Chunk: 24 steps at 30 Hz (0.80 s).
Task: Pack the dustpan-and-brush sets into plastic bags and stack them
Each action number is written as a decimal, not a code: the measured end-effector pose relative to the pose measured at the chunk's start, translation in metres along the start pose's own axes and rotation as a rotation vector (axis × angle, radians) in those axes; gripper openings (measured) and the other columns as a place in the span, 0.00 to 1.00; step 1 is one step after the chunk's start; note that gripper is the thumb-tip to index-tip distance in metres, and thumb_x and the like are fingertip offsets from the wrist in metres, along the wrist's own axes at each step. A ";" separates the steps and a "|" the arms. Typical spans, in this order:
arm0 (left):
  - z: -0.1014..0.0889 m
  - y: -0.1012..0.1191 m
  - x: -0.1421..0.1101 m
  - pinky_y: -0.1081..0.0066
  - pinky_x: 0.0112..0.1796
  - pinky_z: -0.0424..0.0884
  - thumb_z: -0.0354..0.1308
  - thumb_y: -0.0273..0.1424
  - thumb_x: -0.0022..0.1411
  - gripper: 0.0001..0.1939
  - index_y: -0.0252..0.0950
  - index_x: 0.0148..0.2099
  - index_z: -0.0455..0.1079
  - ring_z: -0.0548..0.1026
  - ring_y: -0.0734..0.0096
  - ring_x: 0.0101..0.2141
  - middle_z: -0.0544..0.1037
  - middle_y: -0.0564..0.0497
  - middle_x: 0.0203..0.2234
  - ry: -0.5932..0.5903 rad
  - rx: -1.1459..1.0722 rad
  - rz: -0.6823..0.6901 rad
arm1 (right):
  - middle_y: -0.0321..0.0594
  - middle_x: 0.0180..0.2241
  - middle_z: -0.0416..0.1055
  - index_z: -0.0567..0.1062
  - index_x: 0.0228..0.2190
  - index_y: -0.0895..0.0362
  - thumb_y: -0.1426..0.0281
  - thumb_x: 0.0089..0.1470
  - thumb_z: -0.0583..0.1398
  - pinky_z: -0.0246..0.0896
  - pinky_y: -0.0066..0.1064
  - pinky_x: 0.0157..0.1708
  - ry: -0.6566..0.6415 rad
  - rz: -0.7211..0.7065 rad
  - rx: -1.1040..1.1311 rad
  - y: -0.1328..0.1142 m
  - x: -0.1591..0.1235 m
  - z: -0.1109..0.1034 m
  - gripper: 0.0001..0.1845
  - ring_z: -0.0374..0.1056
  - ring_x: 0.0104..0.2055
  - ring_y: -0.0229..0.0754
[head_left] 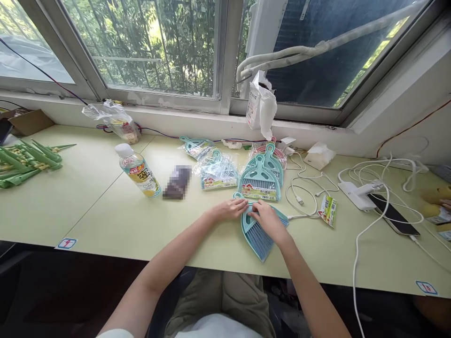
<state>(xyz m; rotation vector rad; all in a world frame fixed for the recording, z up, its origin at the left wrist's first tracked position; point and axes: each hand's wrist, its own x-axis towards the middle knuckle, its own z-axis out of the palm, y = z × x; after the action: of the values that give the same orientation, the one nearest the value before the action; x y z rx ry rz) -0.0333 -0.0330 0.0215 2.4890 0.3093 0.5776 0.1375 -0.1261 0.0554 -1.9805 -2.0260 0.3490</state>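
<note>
A turquoise dustpan (245, 231) with a small blue-bristled hand brush (260, 238) lying in it rests tilted on the table before me. My left hand (230, 209) grips the dustpan near its handle end, fingers pressed together. Close beside it, my right hand (267, 218) has its fingers curled in a pinch at the top of the brush, covering part of it. Just behind lies a wrapped turquoise dustpan set (260, 180) with a printed label, overlapping other sets. To its left is another wrapped set (219, 176).
A drink bottle (139, 171) and a blurred dark object (178, 183) stand left. White cables (305, 188), a loose label card (328, 211), a power strip (355, 195) and a phone (394, 215) lie right. Green stalk-like pieces (28, 162) are far left; a tissue pack (261, 105) sits by the window.
</note>
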 end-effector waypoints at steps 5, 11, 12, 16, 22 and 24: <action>0.004 -0.006 -0.001 0.53 0.52 0.66 0.41 0.29 0.65 0.17 0.34 0.46 0.71 0.70 0.55 0.52 0.72 0.36 0.50 -0.035 0.031 -0.020 | 0.40 0.34 0.66 0.69 0.29 0.55 0.70 0.55 0.57 0.54 0.29 0.31 -0.022 -0.009 -0.056 -0.003 0.000 -0.001 0.03 0.66 0.33 0.41; -0.003 0.005 0.009 0.54 0.55 0.61 0.45 0.29 0.65 0.16 0.39 0.52 0.67 0.65 0.58 0.55 0.69 0.41 0.53 0.268 0.170 -0.115 | 0.39 0.32 0.67 0.71 0.26 0.55 0.65 0.54 0.57 0.59 0.31 0.35 0.145 0.085 0.105 0.006 0.002 0.001 0.08 0.67 0.34 0.41; -0.005 0.008 0.011 0.54 0.54 0.61 0.46 0.30 0.65 0.17 0.39 0.54 0.65 0.65 0.58 0.55 0.68 0.42 0.53 0.373 0.140 -0.185 | 0.39 0.31 0.68 0.71 0.26 0.55 0.63 0.54 0.57 0.59 0.31 0.36 0.212 0.108 0.141 0.007 0.004 0.000 0.10 0.67 0.34 0.41; -0.010 0.020 0.016 0.63 0.41 0.70 0.43 0.40 0.67 0.21 0.37 0.56 0.63 0.73 0.62 0.43 0.74 0.43 0.45 0.336 -0.378 -0.450 | 0.43 0.32 0.70 0.73 0.27 0.56 0.61 0.53 0.57 0.61 0.34 0.37 0.462 0.183 0.259 0.000 0.017 -0.004 0.12 0.66 0.31 0.41; -0.012 0.019 0.014 0.63 0.45 0.67 0.57 0.42 0.57 0.21 0.38 0.51 0.69 0.70 0.56 0.49 0.74 0.46 0.49 0.167 -0.798 -0.528 | 0.41 0.38 0.75 0.75 0.39 0.52 0.61 0.53 0.56 0.61 0.33 0.35 0.571 0.308 0.392 0.015 0.018 -0.034 0.14 0.68 0.30 0.40; -0.014 0.016 0.012 0.63 0.45 0.68 0.58 0.42 0.57 0.21 0.38 0.50 0.70 0.71 0.56 0.48 0.75 0.45 0.47 0.201 -0.827 -0.582 | 0.41 0.38 0.76 0.74 0.43 0.53 0.59 0.50 0.58 0.60 0.33 0.34 0.770 0.497 0.319 0.046 0.009 -0.053 0.18 0.69 0.31 0.42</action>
<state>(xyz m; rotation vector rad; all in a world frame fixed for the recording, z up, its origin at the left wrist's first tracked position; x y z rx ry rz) -0.0275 -0.0353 0.0452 1.4574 0.6799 0.5528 0.1996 -0.1175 0.0877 -1.9619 -0.9490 -0.0127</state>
